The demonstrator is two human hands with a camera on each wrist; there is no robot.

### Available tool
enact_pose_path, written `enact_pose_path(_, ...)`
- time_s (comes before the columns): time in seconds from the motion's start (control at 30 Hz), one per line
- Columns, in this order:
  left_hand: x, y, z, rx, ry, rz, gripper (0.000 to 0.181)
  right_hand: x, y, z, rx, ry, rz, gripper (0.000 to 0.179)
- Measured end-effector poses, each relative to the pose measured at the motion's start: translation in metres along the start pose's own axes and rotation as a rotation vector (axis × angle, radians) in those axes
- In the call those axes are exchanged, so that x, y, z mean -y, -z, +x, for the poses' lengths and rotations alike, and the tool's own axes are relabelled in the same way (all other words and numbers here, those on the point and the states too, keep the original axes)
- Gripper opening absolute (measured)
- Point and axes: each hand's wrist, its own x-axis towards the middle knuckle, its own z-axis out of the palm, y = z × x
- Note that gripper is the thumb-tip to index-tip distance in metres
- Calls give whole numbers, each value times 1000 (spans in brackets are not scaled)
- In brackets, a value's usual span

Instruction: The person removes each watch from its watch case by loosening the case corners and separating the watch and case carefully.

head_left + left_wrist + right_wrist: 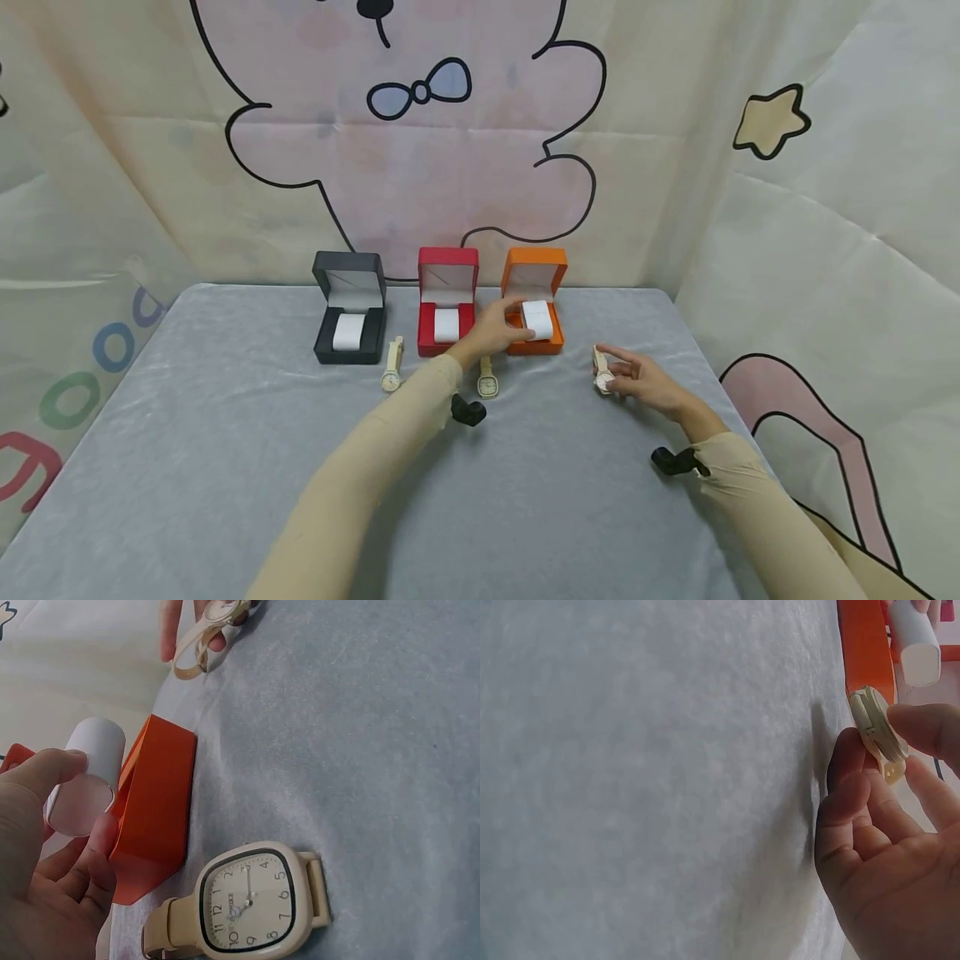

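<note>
My left hand [491, 329] pinches a white watch cushion [97, 754] between thumb and fingers, at the open orange watch box [535, 348]. In the left wrist view the cushion is a hollow roll, tilted beside the box wall. To the right, my right hand [647, 385] holds a cream wristwatch [602, 372] with a round dial, thumb and fingers on its case and its strap looped. A square-dial cream watch [247, 904] lies on the cloth below the left wrist, its strap partly hidden by the arm in the head view.
An open red box [425, 333] and an open dark grey box [326, 337] stand left of the orange one, each with a white cushion inside. Another round cream watch [392, 367] lies before the grey box. A grey cloth [525, 500] covers the table, with printed curtains around.
</note>
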Motion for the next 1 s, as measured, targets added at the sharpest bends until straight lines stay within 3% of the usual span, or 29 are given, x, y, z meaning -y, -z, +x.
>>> enact_pose_path(0.37, -3, -2, 2, -32, 35, 54, 68, 0, 1, 1, -2, 0, -14, 73)
enact_pose_path(1.0, 3, -6, 8, -26, 31, 73, 69, -4, 2, 3, -2, -7, -25, 73)
